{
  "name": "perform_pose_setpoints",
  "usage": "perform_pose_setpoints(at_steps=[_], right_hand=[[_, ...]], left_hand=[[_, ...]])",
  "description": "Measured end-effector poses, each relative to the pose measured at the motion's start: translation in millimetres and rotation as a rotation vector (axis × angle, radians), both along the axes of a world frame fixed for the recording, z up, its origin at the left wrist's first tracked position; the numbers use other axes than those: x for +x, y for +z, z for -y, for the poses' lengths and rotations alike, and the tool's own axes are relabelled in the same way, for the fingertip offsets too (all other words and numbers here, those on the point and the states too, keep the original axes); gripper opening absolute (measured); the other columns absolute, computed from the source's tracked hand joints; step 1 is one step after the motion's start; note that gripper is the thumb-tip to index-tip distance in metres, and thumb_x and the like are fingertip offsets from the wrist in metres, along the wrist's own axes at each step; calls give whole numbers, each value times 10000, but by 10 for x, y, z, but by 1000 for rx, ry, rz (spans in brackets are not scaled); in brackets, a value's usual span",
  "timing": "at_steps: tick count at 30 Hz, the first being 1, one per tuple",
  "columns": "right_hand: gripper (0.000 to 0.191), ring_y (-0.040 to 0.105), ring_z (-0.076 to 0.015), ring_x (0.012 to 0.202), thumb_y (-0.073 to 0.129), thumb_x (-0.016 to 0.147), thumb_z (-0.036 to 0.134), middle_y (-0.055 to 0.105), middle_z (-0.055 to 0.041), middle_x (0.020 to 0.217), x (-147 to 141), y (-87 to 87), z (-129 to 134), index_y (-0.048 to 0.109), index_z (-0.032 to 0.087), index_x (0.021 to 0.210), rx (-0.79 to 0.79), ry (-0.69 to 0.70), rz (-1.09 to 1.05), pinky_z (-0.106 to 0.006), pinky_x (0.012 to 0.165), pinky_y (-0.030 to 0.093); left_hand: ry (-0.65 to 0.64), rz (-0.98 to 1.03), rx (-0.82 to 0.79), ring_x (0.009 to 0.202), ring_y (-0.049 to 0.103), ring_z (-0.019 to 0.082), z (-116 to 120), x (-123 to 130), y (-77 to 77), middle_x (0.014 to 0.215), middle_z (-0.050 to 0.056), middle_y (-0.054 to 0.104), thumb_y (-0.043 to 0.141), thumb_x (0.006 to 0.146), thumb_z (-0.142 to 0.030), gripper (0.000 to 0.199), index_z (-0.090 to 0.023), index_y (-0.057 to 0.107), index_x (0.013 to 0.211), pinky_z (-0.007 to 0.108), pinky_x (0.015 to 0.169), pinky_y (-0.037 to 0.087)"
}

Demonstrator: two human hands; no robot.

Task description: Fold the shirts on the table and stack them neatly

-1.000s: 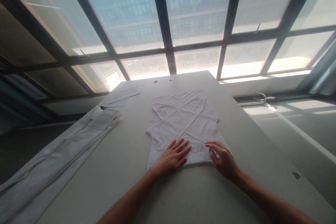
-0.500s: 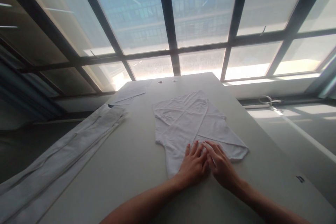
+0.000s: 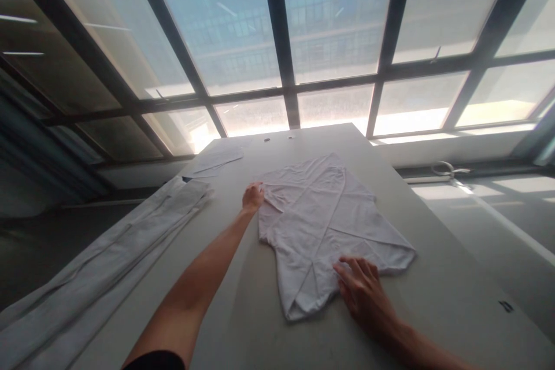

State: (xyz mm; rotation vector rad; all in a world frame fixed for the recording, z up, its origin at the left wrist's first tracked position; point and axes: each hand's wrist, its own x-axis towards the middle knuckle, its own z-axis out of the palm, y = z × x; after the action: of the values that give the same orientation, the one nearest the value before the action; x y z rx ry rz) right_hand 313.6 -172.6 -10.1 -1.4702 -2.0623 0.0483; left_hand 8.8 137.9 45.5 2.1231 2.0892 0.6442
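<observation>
A white cloth garment [image 3: 316, 214], folded with crossing creases, lies spread on the white table [image 3: 243, 312]. At its left far corner, my left hand [image 3: 252, 196] is closed in a pinch on the garment's edge. My right hand [image 3: 359, 289] rests at the near edge, its fingers loosely stretched and apart, the fingertips touching the cloth. A folded flap with a small opening shows at the garment's near corner, left of my right hand.
A long stack of folded white cloth [image 3: 130, 260] lies along the table's left edge. Farther back are flat white sheets [image 3: 214, 159]. Large windows [image 3: 333, 17] rise beyond the table. A coiled cable [image 3: 446, 170] sits by the wall on the right.
My left hand has moved from the near middle to the garment's left far corner and closed on its edge. My right hand has shifted slightly toward me, uncovering the near flap.
</observation>
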Motion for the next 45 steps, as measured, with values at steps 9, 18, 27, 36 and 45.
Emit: perform_pose_setpoints(at_steps=[9,18,27,36,45], right_hand=[[330,620,-263,1034,509,929,135,695,-88,1152,72,-39,-1,662,249,1198,37,-27,27,-435,951,446],[497,614,-298,1152,532,807,69,681,-100,1303,94,-38,128,652,248,1256,68,32,245,-529,1133,277],[443,639,-263,1167,467,869,1,696,-65,1301,445,-59,-123,729,257,1119,54,0,233,-544,1149,305],[314,617,-296,1103,548,871,78,724,-94,1150,1368,-8,-1013,779,239,1009,53,-66,300,-494,1031,449],[442,610,-287,1121,464,893,50,715,-123,1192,1838,11,-1661,759,216,1178,25,12,347,-441,942,500]], left_hand=[[259,52,-117,1127,682,267,-824,-445,-128,1202,165,725,612,931,-273,447,-109,601,1347,311,917,503],[165,26,-121,1098,678,258,-1155,-524,-292,1202,100,735,568,921,-214,539,-198,554,1460,303,922,502],[165,-8,-78,1145,650,286,-897,-749,-343,1295,118,690,516,939,-192,435,-223,674,1343,344,948,492],[215,-21,-78,1078,688,292,-2,-1215,-367,1226,94,727,556,948,-304,347,-244,748,1230,336,897,517],[207,13,-124,1118,684,242,1154,-1474,-475,1226,38,735,556,909,-230,346,-262,760,1187,282,941,500]])
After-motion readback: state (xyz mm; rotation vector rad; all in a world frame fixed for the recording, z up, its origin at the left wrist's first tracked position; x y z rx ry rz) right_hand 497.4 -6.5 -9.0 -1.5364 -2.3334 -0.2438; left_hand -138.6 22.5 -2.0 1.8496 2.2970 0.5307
